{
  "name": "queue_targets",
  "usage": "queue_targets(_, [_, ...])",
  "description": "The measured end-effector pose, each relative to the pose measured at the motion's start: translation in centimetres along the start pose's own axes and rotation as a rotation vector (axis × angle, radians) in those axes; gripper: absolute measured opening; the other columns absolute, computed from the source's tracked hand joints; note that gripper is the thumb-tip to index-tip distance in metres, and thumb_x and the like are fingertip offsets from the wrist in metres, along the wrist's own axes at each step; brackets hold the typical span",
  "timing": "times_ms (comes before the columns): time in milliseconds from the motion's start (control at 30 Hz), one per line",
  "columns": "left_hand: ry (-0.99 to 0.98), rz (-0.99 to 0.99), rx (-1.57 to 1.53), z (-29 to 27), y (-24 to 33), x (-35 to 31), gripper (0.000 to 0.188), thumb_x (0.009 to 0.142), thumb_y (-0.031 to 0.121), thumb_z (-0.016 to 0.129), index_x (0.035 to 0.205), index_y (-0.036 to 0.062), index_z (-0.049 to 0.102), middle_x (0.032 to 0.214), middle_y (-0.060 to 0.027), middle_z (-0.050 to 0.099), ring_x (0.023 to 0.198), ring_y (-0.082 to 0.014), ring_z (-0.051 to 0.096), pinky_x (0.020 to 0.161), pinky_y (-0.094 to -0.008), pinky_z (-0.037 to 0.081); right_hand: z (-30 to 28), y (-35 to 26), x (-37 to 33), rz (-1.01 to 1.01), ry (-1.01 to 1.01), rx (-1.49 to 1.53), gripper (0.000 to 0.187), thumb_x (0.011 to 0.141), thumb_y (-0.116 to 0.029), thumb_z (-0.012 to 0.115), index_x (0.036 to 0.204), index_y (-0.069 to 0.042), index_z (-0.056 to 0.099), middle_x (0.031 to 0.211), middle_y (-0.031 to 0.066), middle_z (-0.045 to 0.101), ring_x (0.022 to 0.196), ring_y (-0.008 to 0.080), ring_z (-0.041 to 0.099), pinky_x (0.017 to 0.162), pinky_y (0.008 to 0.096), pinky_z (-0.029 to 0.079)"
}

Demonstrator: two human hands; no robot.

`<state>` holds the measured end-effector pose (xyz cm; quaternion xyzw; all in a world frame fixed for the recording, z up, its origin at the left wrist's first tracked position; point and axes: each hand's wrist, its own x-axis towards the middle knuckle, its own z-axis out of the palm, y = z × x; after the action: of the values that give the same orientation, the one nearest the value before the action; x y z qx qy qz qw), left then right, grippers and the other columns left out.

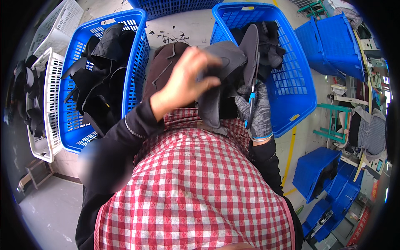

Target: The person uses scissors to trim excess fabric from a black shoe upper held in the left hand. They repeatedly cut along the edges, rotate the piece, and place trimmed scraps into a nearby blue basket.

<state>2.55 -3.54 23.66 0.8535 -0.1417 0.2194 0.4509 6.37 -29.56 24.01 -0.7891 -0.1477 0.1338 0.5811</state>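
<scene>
My left hand [187,79] is bare and somewhat smeared by motion. Its thumb and fingers are apart, over a dark grey padded fabric piece [209,109] that lies on my lap. In a grey knitted glove, my right hand [259,109] is closed round a pair of scissors [251,102] with blue and black handles; the blades are hard to make out. Just above the glove, a stiff dark flap [249,50] stands up beside another grey piece [229,58]. A red-and-white checked apron [200,175] covers my front.
Blue baskets of dark fabric pieces stand at my left [135,62] and right [306,83]. A white basket [53,104] is farther left. Dark scraps [171,38] litter the floor ahead. More blue bins [333,46] and green-framed stands [333,121] line the right side.
</scene>
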Motion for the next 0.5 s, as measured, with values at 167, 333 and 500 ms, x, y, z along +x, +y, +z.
queue_targets(167, [-0.236, -0.29, -0.343, -1.3, -4.2, 5.2, 0.09, 0.076, 0.027, 0.092, 0.151, 0.0043, 0.047, 0.144, -0.0185, 0.059, 0.137, -0.036, 0.052, 0.116, -0.0456, 0.041, 1.6, 0.7, -0.6, -0.065, -0.006, -0.13, 0.059, 0.082, -0.011, 0.087, 0.132, -0.004, 0.056, 0.105, 0.0055, 0.068, 0.097, 0.017, 0.067, 0.088, 0.0335, 0.056])
queue_targets(333, [-0.507, -0.254, -0.293, -5.0, -1.1, 6.5, 0.067, 0.077, 0.023, 0.091, 0.133, 0.0003, 0.063, 0.124, -0.0123, 0.069, 0.12, -0.0233, 0.064, 0.11, -0.0335, 0.044, 0.7, 0.1, -1.4, -0.131, -0.027, -0.218, 0.049, 0.091, -0.006, 0.078, 0.134, -0.003, 0.056, 0.112, 0.008, 0.066, 0.1, 0.0184, 0.066, 0.091, 0.0342, 0.058])
queue_targets(500, [-0.172, -0.366, -0.361, -10.0, 2.8, 2.7, 0.044, 0.077, 0.009, 0.08, 0.119, 0.0002, 0.072, 0.107, -0.0147, 0.076, 0.097, -0.0234, 0.074, 0.092, -0.0329, 0.056, -0.3, -1.0, 0.7, 0.371, 0.086, 1.42, 0.035, 0.099, -0.012, 0.071, 0.131, -0.002, 0.06, 0.11, 0.0122, 0.069, 0.096, 0.0202, 0.068, 0.084, 0.0309, 0.059])
